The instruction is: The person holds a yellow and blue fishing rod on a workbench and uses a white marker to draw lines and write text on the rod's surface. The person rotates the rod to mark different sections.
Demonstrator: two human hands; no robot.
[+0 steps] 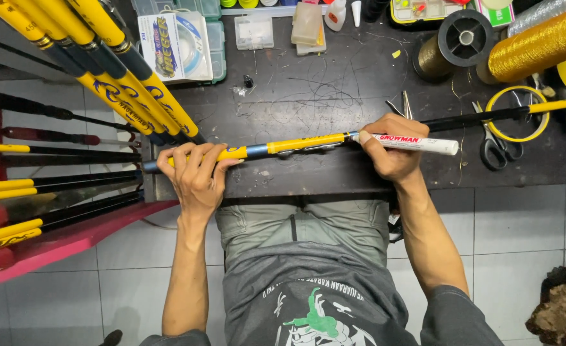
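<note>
The yellow fishing rod [295, 144] lay along the dark worktop [308, 90]. Left hand [196, 176] fingers were clamped on it; right hand [392, 147] fingers were clamped on a white marker [417, 143] touching it.

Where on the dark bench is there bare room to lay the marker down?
Bare patch: mid-bench, between the plastic boxes at the back and the rod at the front. Crowded: the right side, with thread spools, tape ring and scissors; and the left, under leaning yellow rods.
</note>
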